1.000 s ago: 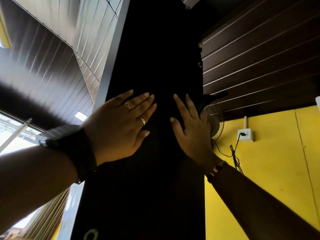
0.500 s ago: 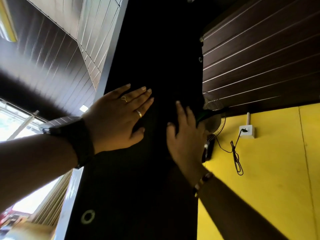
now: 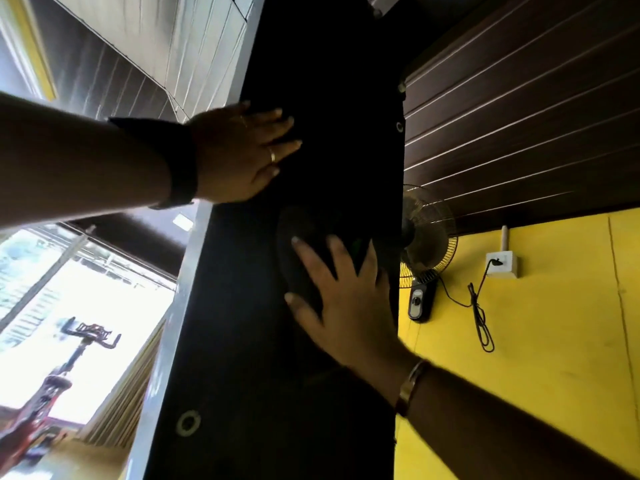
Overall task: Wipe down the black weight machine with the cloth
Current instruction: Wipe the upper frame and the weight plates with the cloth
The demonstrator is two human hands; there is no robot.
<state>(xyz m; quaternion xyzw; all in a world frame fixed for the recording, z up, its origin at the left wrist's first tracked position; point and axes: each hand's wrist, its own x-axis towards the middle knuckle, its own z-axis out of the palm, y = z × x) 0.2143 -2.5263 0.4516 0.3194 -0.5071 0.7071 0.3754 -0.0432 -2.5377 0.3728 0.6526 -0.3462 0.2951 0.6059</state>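
Note:
The black weight machine (image 3: 329, 81) rises as a tall dark panel through the middle of the head view, seen from below. My left hand (image 3: 239, 154) lies flat on its upper left part, fingers spread, holding nothing. Lower down, my right hand (image 3: 349, 306) presses a dark cloth (image 3: 301, 233) against the panel with fingers spread. The cloth shows as a rounded dark patch above my fingertips, with a small green bit at its right. Most of the cloth is hard to tell from the black surface.
A grey metal frame post (image 3: 166, 341) runs along the panel's left edge. A wall fan (image 3: 429, 237), a socket (image 3: 502, 263) and a dangling cable (image 3: 481, 317) hang on the yellow wall (image 3: 554, 358) at right. A red exercise machine (image 3: 69, 358) stands by the bright window at lower left.
My right hand has slid down the panel with the cloth under it. My left hand has stayed high on the panel's left side. The view has shifted to show more window.

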